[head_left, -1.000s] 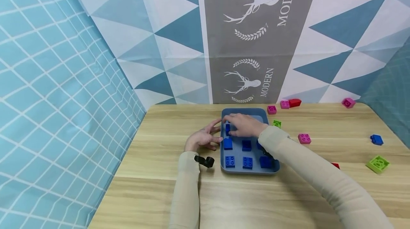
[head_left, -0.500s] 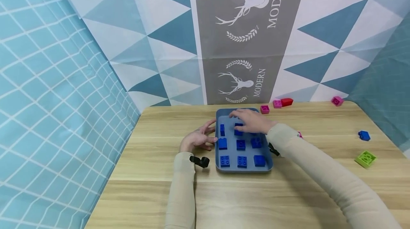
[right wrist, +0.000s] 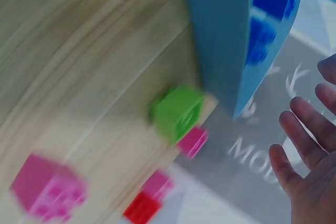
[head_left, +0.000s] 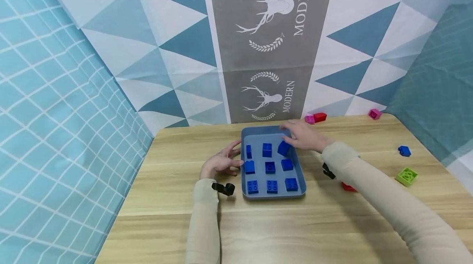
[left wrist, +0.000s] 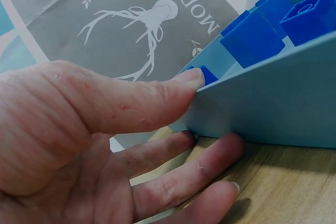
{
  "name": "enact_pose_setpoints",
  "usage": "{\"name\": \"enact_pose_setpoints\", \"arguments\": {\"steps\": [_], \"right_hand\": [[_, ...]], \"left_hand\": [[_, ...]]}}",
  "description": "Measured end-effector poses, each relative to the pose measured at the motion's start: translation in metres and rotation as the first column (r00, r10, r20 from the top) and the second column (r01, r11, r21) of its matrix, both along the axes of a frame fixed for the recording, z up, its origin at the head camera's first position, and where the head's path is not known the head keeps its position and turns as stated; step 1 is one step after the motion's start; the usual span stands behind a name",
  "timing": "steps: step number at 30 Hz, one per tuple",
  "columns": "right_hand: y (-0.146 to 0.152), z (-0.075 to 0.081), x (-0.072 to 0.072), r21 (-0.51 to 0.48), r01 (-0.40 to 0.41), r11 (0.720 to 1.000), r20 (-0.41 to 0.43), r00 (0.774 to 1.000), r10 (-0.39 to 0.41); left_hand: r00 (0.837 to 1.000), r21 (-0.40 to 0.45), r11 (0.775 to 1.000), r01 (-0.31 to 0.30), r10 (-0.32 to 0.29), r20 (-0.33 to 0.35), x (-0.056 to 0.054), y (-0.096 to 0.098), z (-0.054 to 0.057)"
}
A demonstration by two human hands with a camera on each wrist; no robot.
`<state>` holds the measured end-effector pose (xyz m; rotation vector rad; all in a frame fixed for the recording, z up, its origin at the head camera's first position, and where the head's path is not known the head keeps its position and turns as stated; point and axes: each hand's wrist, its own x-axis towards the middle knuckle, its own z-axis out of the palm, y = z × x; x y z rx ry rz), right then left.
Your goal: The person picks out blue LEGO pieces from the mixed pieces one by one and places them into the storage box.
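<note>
A blue-grey tray (head_left: 273,196) holds several blue toy bricks (head_left: 267,150) spread out in rows, some studs up and others turned over. At its left side, my left hand (head_left: 219,161) has the thumb on the rim (left wrist: 202,88) and the other fingertips low against the outer wall. Over the far right corner hovers my right hand (head_left: 304,136), fingers loosely spread and holding nothing. Just beneath it, a blue brick (head_left: 283,149) sits at an angle. In the right wrist view, the hand (right wrist: 315,161) is spread in the air beside the tray.
Pink (head_left: 309,119) and red bricks (head_left: 320,117) lie at the table's back edge, with another pink brick (head_left: 375,114) farther right. A blue brick (head_left: 404,151) and a green brick (head_left: 407,177) lie right. Another green brick (right wrist: 181,111) is beside the tray.
My right hand has moved rightward over the back row, from the left brick to the right corner, uncovering bricks. My left hand stays at the tray's side. The head view has shifted, sliding everything left.
</note>
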<state>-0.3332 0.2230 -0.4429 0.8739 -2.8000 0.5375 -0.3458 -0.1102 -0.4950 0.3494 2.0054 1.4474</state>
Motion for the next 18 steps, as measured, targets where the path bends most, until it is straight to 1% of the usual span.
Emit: {"name": "enact_pose_setpoints", "arguments": {"steps": [2,5,9,14,18], "right_hand": [[0.016,0.001,0.003,0.010,0.026,1.000,0.002,1.000,-0.026],[0.043,0.001,0.011,0.025,0.090,0.996,0.044,0.995,-0.091],[0.076,-0.002,0.023,0.041,0.182,0.982,0.087,0.979,-0.185],[0.117,-0.010,0.037,0.045,0.250,0.967,0.081,0.964,-0.253],[0.148,-0.015,0.051,0.081,0.291,0.953,0.081,0.951,-0.297]], "left_hand": [[1.000,0.001,1.000,-0.002,0.002,-0.002,-0.001,0.001,-0.001],[1.000,0.006,1.000,0.004,-0.004,-0.005,-0.001,0.002,-0.002],[1.000,0.005,1.000,0.009,-0.009,-0.002,0.001,0.000,-0.001],[1.000,-0.007,1.000,0.000,0.000,-0.002,0.003,0.000,0.003],[1.000,-0.011,1.000,-0.006,0.006,-0.009,0.003,0.003,0.004]]}}
